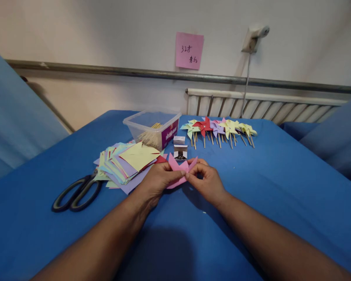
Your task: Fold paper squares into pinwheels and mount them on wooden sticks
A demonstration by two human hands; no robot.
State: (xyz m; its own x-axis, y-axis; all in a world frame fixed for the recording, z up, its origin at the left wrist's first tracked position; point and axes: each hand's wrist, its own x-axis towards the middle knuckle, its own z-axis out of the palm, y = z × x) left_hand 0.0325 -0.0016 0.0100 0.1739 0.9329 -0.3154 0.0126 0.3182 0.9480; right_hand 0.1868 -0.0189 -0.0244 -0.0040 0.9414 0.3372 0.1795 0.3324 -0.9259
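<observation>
A pink paper pinwheel (178,166), its points partly folded inward, is held up over the blue-covered table between both hands. My left hand (160,176) grips its left side, thumb pressed near the centre. My right hand (206,179) pinches the paper at the middle and right with thumb and forefinger. Whether a pin sits between those fingertips cannot be made out. Just beyond the paper stands a small open box (180,152) of dark metal pins. Left of my left hand lies a pile of coloured paper squares (134,158), several with cut corners.
Black-handled scissors (77,193) lie left of the paper pile. A clear plastic tub (134,121) holds wooden sticks, beside another small box (179,139). Several finished pinwheels (218,127) on sticks lie at the back right. Behind the blue table (266,175) are a radiator (251,103) and wall.
</observation>
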